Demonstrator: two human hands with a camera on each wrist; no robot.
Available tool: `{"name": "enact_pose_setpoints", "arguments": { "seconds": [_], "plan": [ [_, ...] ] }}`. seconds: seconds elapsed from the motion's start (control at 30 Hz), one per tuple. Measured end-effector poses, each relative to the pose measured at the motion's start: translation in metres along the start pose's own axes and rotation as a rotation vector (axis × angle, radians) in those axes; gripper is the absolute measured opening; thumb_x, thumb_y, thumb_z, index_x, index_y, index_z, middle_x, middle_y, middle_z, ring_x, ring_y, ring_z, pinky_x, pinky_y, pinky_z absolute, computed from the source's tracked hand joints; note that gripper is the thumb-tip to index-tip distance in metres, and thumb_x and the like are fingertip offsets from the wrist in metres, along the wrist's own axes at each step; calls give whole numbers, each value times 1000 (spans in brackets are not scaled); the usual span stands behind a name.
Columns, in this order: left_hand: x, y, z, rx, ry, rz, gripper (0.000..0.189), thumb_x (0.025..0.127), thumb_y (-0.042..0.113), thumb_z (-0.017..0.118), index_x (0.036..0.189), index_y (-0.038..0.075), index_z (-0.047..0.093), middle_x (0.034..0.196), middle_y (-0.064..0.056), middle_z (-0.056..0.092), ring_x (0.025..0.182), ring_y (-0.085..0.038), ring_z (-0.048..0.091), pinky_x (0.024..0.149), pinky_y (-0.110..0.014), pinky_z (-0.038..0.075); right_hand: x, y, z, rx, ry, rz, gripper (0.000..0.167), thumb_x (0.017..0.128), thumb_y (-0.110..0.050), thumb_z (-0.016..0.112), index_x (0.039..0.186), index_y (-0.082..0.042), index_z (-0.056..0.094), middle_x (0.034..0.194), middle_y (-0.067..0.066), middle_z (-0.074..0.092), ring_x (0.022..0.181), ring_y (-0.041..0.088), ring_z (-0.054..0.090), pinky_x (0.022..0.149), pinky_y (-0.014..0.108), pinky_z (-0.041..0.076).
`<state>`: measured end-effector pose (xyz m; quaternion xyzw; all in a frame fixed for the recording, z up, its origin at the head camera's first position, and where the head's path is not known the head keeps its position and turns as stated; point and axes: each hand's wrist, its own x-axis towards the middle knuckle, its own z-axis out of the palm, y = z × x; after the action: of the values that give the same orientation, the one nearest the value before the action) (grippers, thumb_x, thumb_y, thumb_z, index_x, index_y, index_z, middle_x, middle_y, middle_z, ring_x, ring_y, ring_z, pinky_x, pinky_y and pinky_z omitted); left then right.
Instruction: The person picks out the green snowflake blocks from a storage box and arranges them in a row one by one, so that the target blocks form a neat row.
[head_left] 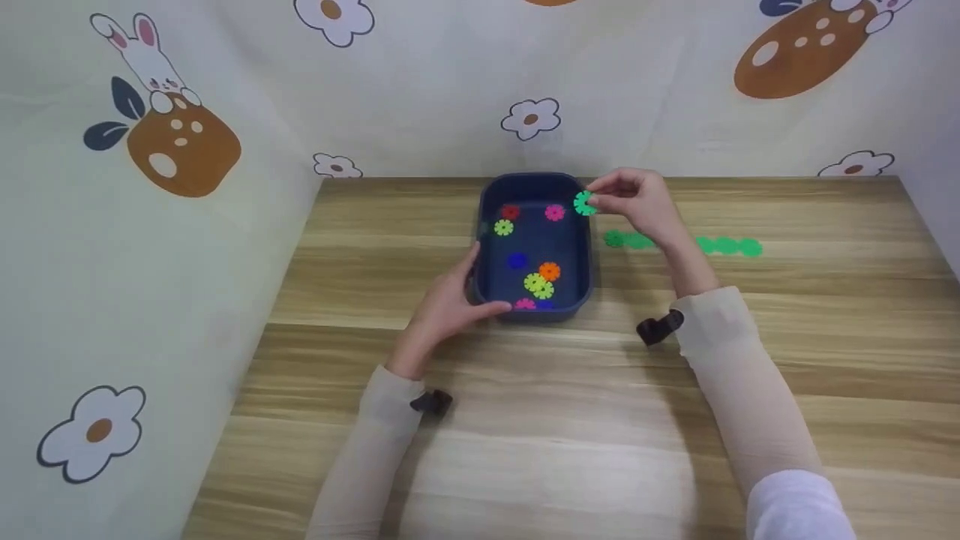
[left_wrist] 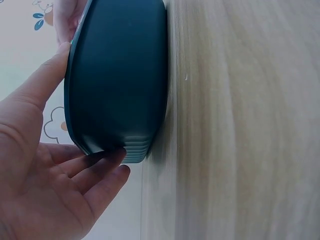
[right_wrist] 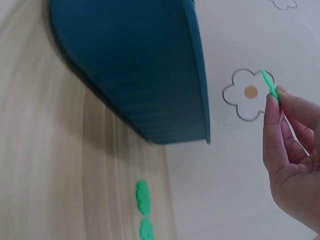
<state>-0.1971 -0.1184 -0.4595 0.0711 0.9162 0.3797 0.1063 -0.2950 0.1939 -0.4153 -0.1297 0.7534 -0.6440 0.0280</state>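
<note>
A dark blue plastic bin (head_left: 534, 316) stands on the wooden table, with several loose flower-shaped discs inside. My left hand (head_left: 450, 304) holds the bin by its near left corner, thumb on the near rim and fingers along the left side, as the left wrist view shows too. Between thumb and fingertips, my right hand (head_left: 637, 199) pinches a green flower-shaped disc (head_left: 583, 203), raised by the bin's far right rim. In the right wrist view this disc (right_wrist: 268, 84) appears nearly edge-on. A row of green discs (head_left: 726, 246) lies right of the bin, partly covered by my right wrist.
Inside the bin are a red disc (head_left: 510, 213), a pink disc (head_left: 555, 213), an orange disc (head_left: 550, 271), a blue disc (head_left: 517, 260) and several yellow-green ones. A patterned cloth wall (head_left: 420, 97) rises behind the table (head_left: 360, 300) and along its left side.
</note>
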Motion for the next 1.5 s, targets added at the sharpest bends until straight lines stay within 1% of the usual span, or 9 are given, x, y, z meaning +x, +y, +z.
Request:
{"name": "enact_pose_setpoints", "arguments": {
  "seconds": [0.13,0.33,0.57,0.73,0.93,1.13,1.37,1.43,1.5],
  "plan": [
    [0,1,0,-4,4,10,110,77,51,82,161,22,17,165,-8,27,150,-30,33,123,-50,30,-4,0,-18,68,43,-11,14,89,1,71,102,6,72,85,-8,75,75,4,71,72,17,60],
    [0,1,0,-3,7,21,112,76,54,82,161,22,16,165,-8,27,150,-29,32,123,-49,30,-15,1,-45,113,114,-23,14,88,-1,73,101,3,73,85,-6,74,76,6,71,72,18,60],
    [2,0,-1,1,10,37,112,76,52,82,161,19,16,165,-9,28,150,-28,33,123,-47,31,-30,-4,-69,230,187,-18,13,86,7,71,99,8,72,84,0,75,76,9,71,72,19,61],
    [2,0,-1,-2,11,28,112,77,51,82,161,19,16,165,-9,27,150,-28,32,123,-47,30,-44,-12,-81,230,229,-8,20,85,4,73,102,12,70,85,4,75,76,9,71,72,19,61],
    [2,0,1,0,8,20,112,77,51,82,161,19,16,165,-9,26,151,-29,31,123,-48,29,-55,-6,-103,229,290,22,19,85,5,72,104,11,70,83,2,74,75,9,71,71,19,60],
    [1,-1,1,-4,8,17,113,76,50,83,161,19,15,166,-9,26,151,-29,31,123,-48,29,-65,11,-130,232,369,101,14,86,6,71,99,1,75,81,-1,74,73,7,71,69,18,60],
    [1,0,0,1,2,22,112,77,51,82,161,19,15,166,-9,26,151,-29,31,124,-48,29,-84,27,-159,243,442,276,19,86,6,71,86,-13,77,79,-6,74,72,4,71,69,16,60],
    [1,0,0,5,2,24,112,77,51,82,161,19,16,165,-9,26,150,-29,32,123,-48,29,-88,30,-167,207,451,319,21,88,5,70,85,-15,77,78,-8,73,73,3,71,70,16,59],
    [1,0,0,4,4,31,112,77,52,82,161,19,16,165,-10,27,150,-29,33,123,-48,30,-92,34,-174,136,455,365,23,89,3,69,84,-18,77,77,-12,73,72,0,70,70,14,59]
  ]
}}
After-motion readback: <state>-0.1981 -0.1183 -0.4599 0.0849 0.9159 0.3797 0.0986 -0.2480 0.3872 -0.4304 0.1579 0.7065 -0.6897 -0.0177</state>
